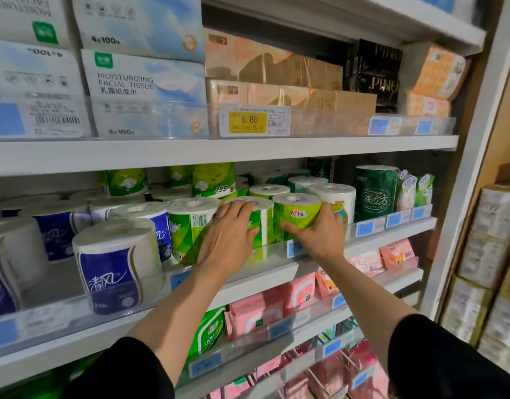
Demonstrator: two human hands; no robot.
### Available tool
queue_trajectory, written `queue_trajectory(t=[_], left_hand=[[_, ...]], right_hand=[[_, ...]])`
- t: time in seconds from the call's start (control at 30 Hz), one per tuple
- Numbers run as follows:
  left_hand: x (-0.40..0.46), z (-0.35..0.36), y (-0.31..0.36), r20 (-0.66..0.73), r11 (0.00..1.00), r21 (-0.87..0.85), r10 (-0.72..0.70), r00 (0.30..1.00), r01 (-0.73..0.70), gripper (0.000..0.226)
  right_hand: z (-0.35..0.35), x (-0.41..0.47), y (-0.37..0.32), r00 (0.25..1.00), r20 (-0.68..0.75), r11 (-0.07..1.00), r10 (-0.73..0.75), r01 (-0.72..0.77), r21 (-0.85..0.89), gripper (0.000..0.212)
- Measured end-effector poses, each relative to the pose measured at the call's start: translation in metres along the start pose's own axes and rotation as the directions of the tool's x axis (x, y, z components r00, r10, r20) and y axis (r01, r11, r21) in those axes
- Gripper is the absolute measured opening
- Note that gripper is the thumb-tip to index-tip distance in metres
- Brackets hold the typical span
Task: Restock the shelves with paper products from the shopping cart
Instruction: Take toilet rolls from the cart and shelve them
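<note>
Green toilet-paper rolls, front row of the middle shelf (276, 263), under both my hands.

Left hand (229, 240): fingers straight and slightly spread, laid flat over the front and top edge of one green-and-white roll (262, 223). Palm covers most of its label; only its right side and white top show past my fingertips. No curl round it, just pressing contact.

Right hand (317, 234): wrapped round the lower right side of the next green roll (295, 216), the one with the red-and-white logo. Thumb runs along its lower front; the fingers go round its far right side, between it and the roll beyond, and are mostly hidden. The roll stands upright, its base behind the clear shelf lip.

The two rolls stand side by side, touching or nearly so; cannot tell which.

Just left of my left hand: another green roll (190, 226) with a barcode facing out, upright, close against the one I press. Further left of it: blue-and-white rolls (115, 266), well apart from my hands.

Just right of my right hand: a white roll with a yellow-and-teal print (338, 201), close to my fingers. Beyond it, a tall dark-green pack (376, 192).

Behind my hands: more green rolls, some stacked two high.

Above my hands: upper shelf with facial tissue packs (144, 96) and a yellow price tag (248, 120) reading 6.80.

Below my forearms: pink packs (256, 315) on the lower shelf.

Both sleeves dark, pushed up to the elbow.
</note>
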State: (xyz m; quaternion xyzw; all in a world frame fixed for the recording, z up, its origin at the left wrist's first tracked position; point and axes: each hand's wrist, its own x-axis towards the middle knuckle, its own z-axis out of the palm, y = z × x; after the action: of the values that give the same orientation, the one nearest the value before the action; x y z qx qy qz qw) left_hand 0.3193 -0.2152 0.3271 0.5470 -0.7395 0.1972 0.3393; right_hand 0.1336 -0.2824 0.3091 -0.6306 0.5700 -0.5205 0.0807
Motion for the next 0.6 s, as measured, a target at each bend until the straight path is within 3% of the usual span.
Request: queue_trajectory(t=[0.17,0.27,0.37,0.43,0.5,0.6], left_hand=[[-0.003,0.009,0.002,-0.041,0.995,0.086,0.044,0.998,-0.040,0.052],[-0.017,0.014,0.013,-0.123,0.996,0.045,0.082,0.989,-0.077,0.051],[-0.043,0.026,0.041,-0.193,0.977,-0.160,0.111,0.975,-0.143,0.036],[-0.067,0.043,0.064,-0.166,0.914,-0.338,0.176,0.970,-0.224,0.033],[-0.092,0.065,0.089,-0.075,0.849,-0.469,0.235,0.969,-0.242,0.029],[-0.129,0.098,0.125,0.099,0.733,-0.664,0.278,0.956,-0.144,0.030]], right_hand=[[0.003,-0.013,0.003,0.999,-0.032,0.988,0.033,-0.038,-0.150,0.064],[0.001,-0.030,0.010,0.999,-0.044,0.990,0.016,-0.022,-0.138,0.049],[-0.014,-0.060,0.021,0.994,-0.077,0.996,-0.078,0.075,-0.045,0.063],[-0.027,-0.085,0.037,0.990,-0.088,0.993,-0.111,0.106,-0.060,0.065],[-0.045,-0.111,0.061,0.996,-0.085,0.991,-0.040,0.029,-0.132,0.064],[-0.083,-0.156,0.105,0.990,-0.082,0.951,0.113,-0.132,-0.279,0.058]])
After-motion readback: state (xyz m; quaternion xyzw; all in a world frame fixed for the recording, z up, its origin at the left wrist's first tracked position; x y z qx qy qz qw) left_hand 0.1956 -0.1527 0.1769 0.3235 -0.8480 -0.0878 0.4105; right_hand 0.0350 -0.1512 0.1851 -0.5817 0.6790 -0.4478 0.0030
